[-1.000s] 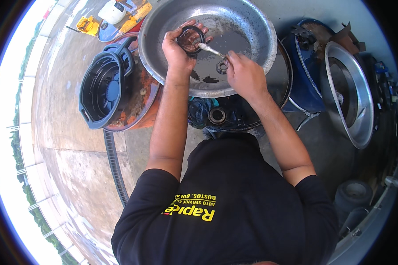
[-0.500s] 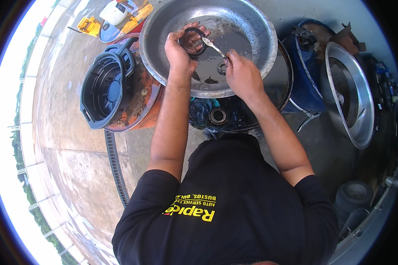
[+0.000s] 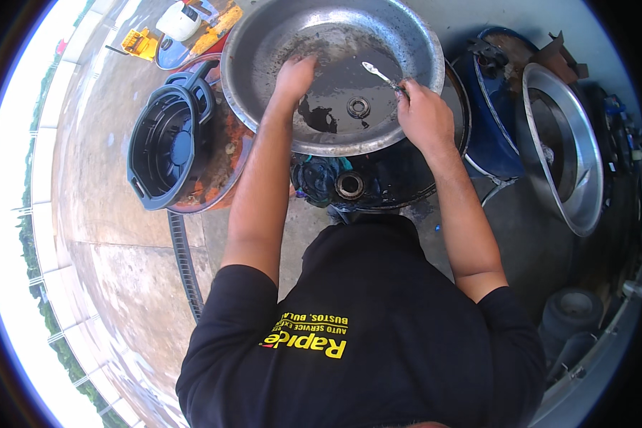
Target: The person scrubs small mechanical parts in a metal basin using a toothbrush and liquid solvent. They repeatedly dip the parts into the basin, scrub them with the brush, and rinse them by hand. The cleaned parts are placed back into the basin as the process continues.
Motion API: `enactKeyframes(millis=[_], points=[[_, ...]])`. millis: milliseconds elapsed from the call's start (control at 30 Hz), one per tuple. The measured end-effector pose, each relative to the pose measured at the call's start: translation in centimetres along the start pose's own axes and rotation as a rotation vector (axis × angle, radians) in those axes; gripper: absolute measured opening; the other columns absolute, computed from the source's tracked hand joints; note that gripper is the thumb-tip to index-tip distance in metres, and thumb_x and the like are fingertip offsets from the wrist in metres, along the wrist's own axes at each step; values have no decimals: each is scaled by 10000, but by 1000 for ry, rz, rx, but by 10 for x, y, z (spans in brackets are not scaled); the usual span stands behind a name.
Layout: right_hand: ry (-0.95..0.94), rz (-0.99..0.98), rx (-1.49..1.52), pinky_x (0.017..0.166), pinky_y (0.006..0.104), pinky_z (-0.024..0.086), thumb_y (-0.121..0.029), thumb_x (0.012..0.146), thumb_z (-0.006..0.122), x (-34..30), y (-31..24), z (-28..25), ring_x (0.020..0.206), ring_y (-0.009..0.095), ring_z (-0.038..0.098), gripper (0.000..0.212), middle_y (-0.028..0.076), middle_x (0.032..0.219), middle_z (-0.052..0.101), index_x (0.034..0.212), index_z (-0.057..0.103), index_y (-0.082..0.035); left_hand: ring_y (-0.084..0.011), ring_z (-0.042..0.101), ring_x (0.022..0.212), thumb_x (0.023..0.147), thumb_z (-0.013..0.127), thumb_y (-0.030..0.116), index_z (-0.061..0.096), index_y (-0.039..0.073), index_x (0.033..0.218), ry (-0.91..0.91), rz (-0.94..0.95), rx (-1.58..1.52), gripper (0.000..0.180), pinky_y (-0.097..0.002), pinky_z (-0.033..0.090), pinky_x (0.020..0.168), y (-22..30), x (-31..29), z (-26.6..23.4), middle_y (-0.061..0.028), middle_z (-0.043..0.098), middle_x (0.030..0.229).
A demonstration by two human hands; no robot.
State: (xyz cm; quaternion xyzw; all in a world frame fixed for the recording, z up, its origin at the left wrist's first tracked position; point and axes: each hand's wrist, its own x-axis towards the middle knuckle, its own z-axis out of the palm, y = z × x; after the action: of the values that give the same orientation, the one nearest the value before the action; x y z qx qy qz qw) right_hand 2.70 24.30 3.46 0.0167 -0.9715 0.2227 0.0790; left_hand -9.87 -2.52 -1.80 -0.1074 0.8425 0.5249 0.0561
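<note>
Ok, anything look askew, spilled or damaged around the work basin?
The metal basin at right looks tilted beside the blue drum, though the fisheye may exaggerate that. The orange drum has a blotched top; dark grime lies in the work basin.

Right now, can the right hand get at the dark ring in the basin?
Probably yes: the dark ring lies left of the right hand with nothing visible between, though the brush in its grip may hamper picking it up.

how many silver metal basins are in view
2: a wide metal basin at top centre, beneath the left hand; a tilted metal basin at right, beside the blue drum.
</note>
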Motion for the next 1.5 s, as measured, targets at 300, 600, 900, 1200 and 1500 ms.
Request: enactKeyframes(millis=[300,600,900,1200,1500], points=[[-25,49,64,835,532,580,-271,1032,615,-21,19,-8,978,406,734,237,151,1054,770,1157,716,-96,-612,395,1453,848,764,334,490,-15,1514,-281,261,1072,800,-536,418,1210,-67,48,61,-427,370,1564],[91,120,125,816,517,574,-268,1030,642,-34,56,-17,978,402,730,213,144,1041,773,1133,715,-97,-533,502,1399,784,845,318,469,36,1537,-524,388,1259,888,-545,496,1144,-50,46,60,-339,471,1502],[69,100,149,813,522,570,-263,1023,645,-29,52,-14,962,406,732,208,149,1025,774,1120,715,-92,-504,526,1381,649,924,365,470,48,1545,-524,463,1289,1053,-517,517,1131,-31,25,48,-332,503,1475],[-1,2,-36,820,535,583,-220,998,636,-10,42,-10,952,413,741,202,161,1009,778,1114,729,-84,-435,597,1309,666,887,477,578,34,1445,-530,310,1013,948,-502,537,1071,-42,44,57,-288,632,1335],[-442,-165,-420,867,491,613,-105,939,612,86,10,65,1050,353,765,266,193,1167,775,1115,797,-32,-282,716,989,894,622,383,677,75,1277,-609,-347,-256,494,-427,555,843,-37,44,26,-167,739,1134]])
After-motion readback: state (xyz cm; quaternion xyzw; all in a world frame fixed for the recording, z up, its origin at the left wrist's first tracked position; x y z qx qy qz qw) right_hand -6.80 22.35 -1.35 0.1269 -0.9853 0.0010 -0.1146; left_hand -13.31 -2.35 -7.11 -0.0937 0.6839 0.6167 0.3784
